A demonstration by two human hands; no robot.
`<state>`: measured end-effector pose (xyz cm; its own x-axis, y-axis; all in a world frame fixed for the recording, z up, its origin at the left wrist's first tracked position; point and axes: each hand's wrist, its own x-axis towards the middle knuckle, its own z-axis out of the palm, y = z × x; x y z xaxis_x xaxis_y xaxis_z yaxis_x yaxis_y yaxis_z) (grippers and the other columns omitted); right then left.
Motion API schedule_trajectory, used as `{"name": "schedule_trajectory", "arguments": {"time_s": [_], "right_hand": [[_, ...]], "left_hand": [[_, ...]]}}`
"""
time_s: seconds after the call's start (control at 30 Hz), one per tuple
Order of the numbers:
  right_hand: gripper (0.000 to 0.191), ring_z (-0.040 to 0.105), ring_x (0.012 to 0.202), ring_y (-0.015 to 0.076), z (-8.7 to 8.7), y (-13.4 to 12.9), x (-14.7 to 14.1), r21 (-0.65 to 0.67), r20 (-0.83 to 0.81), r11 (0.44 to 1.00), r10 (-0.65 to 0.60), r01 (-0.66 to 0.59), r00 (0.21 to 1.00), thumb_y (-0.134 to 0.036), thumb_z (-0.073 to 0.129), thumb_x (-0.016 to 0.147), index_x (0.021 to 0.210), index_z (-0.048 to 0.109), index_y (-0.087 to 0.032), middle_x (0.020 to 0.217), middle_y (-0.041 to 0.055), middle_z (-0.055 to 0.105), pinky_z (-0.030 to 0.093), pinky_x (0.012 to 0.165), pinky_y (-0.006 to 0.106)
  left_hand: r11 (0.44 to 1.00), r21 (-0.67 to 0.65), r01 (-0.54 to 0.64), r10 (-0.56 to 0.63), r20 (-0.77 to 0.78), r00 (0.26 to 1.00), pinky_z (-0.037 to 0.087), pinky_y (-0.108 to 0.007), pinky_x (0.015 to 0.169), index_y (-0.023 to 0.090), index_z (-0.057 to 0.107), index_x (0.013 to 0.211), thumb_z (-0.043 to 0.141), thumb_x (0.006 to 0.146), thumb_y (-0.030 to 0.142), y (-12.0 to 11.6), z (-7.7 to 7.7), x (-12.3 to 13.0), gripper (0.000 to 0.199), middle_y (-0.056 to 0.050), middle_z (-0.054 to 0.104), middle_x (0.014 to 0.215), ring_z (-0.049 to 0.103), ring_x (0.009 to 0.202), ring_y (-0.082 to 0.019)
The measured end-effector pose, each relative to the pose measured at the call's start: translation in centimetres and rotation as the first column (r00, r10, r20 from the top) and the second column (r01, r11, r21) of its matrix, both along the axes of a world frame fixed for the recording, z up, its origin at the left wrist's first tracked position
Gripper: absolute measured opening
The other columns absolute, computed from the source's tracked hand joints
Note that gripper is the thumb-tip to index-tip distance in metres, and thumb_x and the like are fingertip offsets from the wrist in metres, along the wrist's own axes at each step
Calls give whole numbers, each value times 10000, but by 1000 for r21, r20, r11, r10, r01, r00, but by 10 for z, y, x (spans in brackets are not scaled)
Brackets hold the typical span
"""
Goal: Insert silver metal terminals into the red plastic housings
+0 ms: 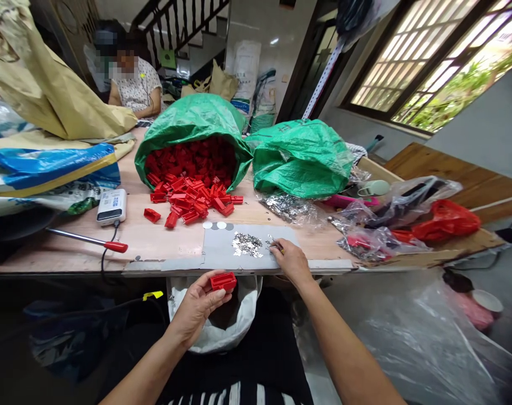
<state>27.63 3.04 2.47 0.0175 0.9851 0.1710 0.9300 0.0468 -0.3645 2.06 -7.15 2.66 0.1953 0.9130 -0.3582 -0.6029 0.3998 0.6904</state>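
Observation:
My left hand [199, 304] grips a red plastic housing [223, 281], a small open-topped block, between thumb and fingers just in front of the table edge. Over the grey mat [216, 256], my right hand [290, 260] is closed on a thin metal tool, seemingly tweezers [276, 243], mostly covered by the fingers. Its tip is at the right side of a heap of small shiny metal pieces [246, 245]. More red housings [191, 197] spill from a green woven sack [188, 115] behind the mat.
A second green sack [300, 157] stands right of the first. On the left are a power bank [111, 206] with a cable and a red-handled rod [116, 246]. A white bag [239, 332] hangs open below the table edge. Another person [135, 87] sits at the back left.

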Motion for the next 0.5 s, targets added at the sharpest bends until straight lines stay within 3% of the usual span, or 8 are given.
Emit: {"name": "schedule_trajectory", "arguments": {"time_s": [0.13, 0.27, 0.37, 0.5], "right_hand": [[124, 597, 794, 180, -1, 2, -2, 13, -18, 1000, 13, -13, 1000, -275, 532, 841, 858, 638, -212, 901, 44, 677, 387, 667, 266], [145, 596, 819, 182, 4, -2, -3, 49, -181, 997, 62, -54, 982, -308, 529, 837, 855, 628, -203, 887, 41, 669, 405, 735, 278], [198, 585, 776, 171, 11, -12, -12, 45, -358, 993, 114, -105, 927, -372, 522, 849, 863, 609, -194, 833, 28, 657, 410, 725, 274], [226, 551, 726, 152, 27, -31, -38, 31, -526, 965, 238, -261, 817, -401, 557, 838, 834, 603, -180, 763, 12, 614, 420, 676, 247]], "left_hand": [[1000, -1, -13, 13, -17, 1000, 509, -392, 900, 157, 642, 1055, 790, 645, 209, 0, -1, -1, 439, -114, 713, 1039, 682, 929, -238], [993, 106, -58, 72, -131, 989, 514, -333, 864, 166, 639, 1007, 785, 651, 212, 2, -3, -2, 388, -84, 718, 997, 669, 929, -211], [970, 234, -74, 136, -261, 956, 494, -279, 857, 193, 639, 960, 793, 632, 194, 4, -5, -2, 363, -43, 713, 954, 657, 923, -188], [942, 333, -46, 192, -420, 887, 471, -258, 846, 215, 675, 958, 796, 624, 206, 4, -2, -3, 355, -33, 708, 924, 646, 875, -191]]}}
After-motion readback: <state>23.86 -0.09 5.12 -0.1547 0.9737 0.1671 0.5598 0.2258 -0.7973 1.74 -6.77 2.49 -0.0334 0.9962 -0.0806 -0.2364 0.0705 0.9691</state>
